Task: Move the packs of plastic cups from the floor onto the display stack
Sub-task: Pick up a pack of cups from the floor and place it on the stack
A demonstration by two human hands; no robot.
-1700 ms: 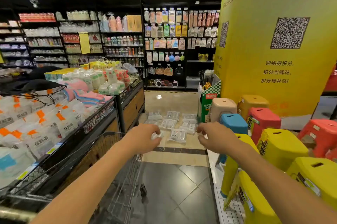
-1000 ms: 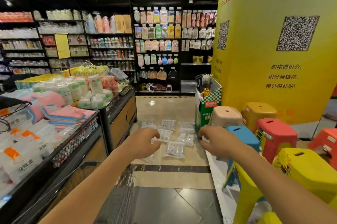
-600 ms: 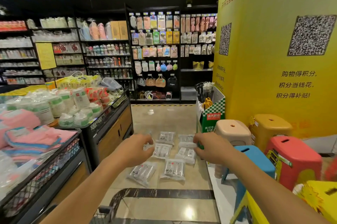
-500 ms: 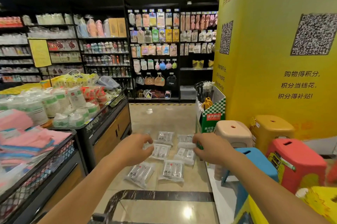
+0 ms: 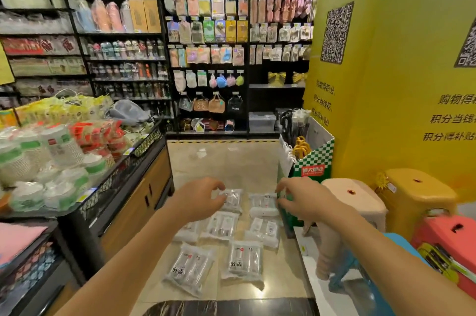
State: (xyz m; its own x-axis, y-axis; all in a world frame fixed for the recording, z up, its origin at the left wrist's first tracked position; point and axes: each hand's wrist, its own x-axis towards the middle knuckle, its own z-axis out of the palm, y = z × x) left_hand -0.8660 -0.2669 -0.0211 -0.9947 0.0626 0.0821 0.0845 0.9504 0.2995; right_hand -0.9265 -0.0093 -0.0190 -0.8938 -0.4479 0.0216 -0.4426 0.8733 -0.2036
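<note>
7 clear packs of plastic cups lie flat on the tan floor tiles at 12 o'clock, in loose rows of 2, though the 7th is half hidden by the left forearm and too blurred to be sure of. Above them hang the left hand and the right hand, fingers loosely curled and holding nothing. The display stack of wrapped cups sits on the black-edged table at 9 o'clock, well apart from the floor packs. Each pack should be light and a little springy. It is thin film over nested cups, so the film is likely slick and crackly, and the cups would dent under a hard squeeze. The safest hold is probably across the middle, thumb on 1 long edge and fingers on the other, with gentle pressure. The slack film at an end would also give a pinch point. The 2 packs nearest, at 6 o'clock, look easiest to take first, 1 per hand.
</note>
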